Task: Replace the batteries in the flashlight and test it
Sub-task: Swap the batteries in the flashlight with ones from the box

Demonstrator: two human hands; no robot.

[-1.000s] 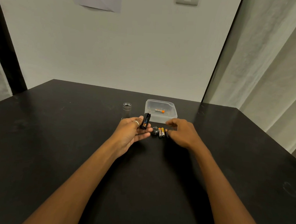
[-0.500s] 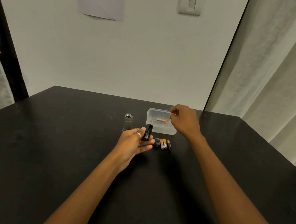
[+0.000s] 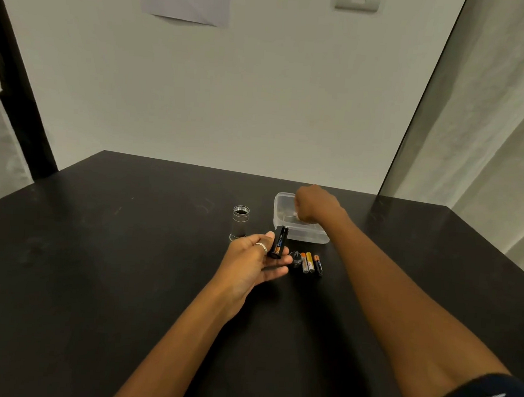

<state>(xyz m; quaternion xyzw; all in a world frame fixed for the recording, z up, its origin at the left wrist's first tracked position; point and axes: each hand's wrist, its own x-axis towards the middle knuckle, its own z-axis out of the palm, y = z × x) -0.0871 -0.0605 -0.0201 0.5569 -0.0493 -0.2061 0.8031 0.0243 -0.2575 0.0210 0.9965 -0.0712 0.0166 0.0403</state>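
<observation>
Your left hand (image 3: 252,260) rests palm up just above the counter (image 3: 97,265), its grip holding a black battery holder (image 3: 278,242) between thumb and fingers; the holder stands tilted, top end away from you, with one battery visible in it. A ring (image 3: 261,246) sits on a finger of that hand. Beyond that grip and slightly left, the flashlight body (image 3: 240,223) stands upright on the counter, open end up. Just right of that grip lies the black cap (image 3: 295,258), and beside it three batteries (image 3: 311,262) lie side by side. Your right hand (image 3: 314,204) is curled down inside the clear tub (image 3: 301,234), which sits beyond the batteries. Its fingers are hidden from view, so I cannot tell whether that grip holds anything.
</observation>
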